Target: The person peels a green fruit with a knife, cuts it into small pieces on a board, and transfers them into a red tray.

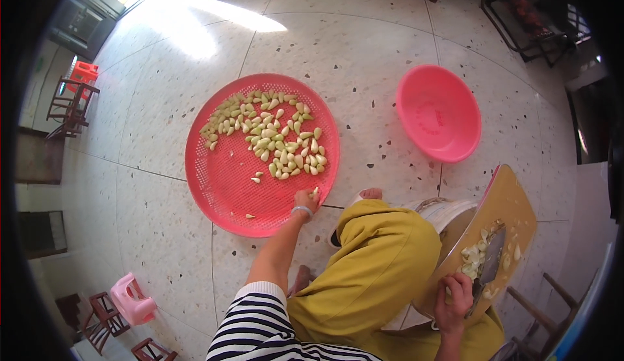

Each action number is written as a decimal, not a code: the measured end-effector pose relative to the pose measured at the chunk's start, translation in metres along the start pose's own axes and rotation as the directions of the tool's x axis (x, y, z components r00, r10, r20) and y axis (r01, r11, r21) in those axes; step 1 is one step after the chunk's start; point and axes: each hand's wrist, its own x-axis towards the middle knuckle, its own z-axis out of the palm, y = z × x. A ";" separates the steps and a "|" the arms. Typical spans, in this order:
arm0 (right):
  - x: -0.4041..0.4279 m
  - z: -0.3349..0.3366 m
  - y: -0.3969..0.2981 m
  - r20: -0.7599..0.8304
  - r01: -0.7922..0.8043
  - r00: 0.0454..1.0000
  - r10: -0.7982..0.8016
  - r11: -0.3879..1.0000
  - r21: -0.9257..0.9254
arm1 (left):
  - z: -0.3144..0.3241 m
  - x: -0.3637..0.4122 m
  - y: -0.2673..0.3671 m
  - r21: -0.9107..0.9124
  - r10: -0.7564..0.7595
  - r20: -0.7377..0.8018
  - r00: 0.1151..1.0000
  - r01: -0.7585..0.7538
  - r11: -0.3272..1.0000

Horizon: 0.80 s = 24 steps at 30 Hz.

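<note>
My left hand (306, 200), with a bracelet at its wrist, reaches over the near right rim of a round red perforated plastic tray (224, 185). Its fingers pinch a pale clove (313, 193), which looks like peeled garlic. Many such cloves (265, 134) are spread over the tray's far and right parts. At the lower right, my right hand (454, 298) is curled over a tilted wooden board (516, 205), beside a flat metal blade or slicer (493, 256). Thin pale slices (472, 258) lie by the metal. What the right fingers hold is hidden.
A pink plastic basin (438, 112) stands on the speckled floor (365, 34), right of the tray. Under the board is a whitish bucket (446, 215). My knee in yellow trousers (385, 244) lies between my hands. A pink stool (132, 300) and wooden chairs (73, 107) stand leftward.
</note>
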 end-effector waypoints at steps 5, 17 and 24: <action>-0.003 -0.010 -0.004 -0.033 0.032 0.999 -0.031 0.999 0.032 | -0.060 0.019 -0.016 -0.768 -0.144 0.554 0.820 0.570 0.292; -0.023 0.007 -0.028 0.173 0.169 0.976 -0.134 0.964 -0.205 | -0.188 -0.114 0.264 -0.509 0.710 0.451 0.541 0.809 -0.294; -0.033 0.042 -0.006 0.072 0.219 0.976 -0.207 0.926 -0.307 | -0.187 -0.194 0.343 -0.490 0.812 0.492 0.314 0.871 -0.040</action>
